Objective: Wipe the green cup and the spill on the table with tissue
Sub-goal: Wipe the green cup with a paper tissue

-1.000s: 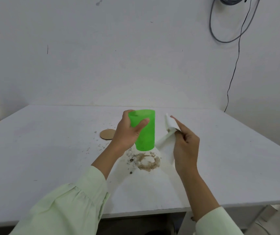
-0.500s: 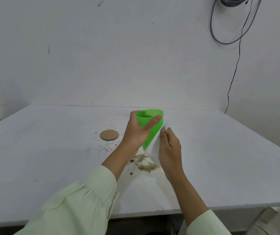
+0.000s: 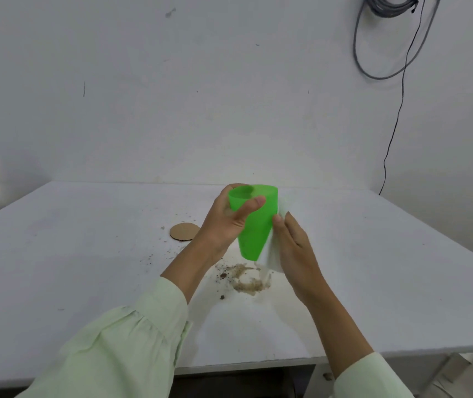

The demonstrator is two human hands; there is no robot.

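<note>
My left hand (image 3: 226,222) grips the green cup (image 3: 256,229) near its rim and holds it in the air above the table, tilted with its mouth toward me. My right hand (image 3: 292,248) presses a white tissue (image 3: 271,257) against the cup's right side and base. The tissue is partly hidden behind the cup and my fingers. Below the cup, a brown ring-shaped spill (image 3: 251,281) with scattered crumbs lies on the white table (image 3: 86,254).
A round cardboard coaster (image 3: 184,231) lies on the table left of the cup. Small dark specks dot the surface around the spill. The table's front edge is close to me. A grey cable (image 3: 396,116) hangs down the wall at the right.
My right hand brought the tissue from beside the cup onto its right side. The cup tilted its mouth toward me and rose slightly.
</note>
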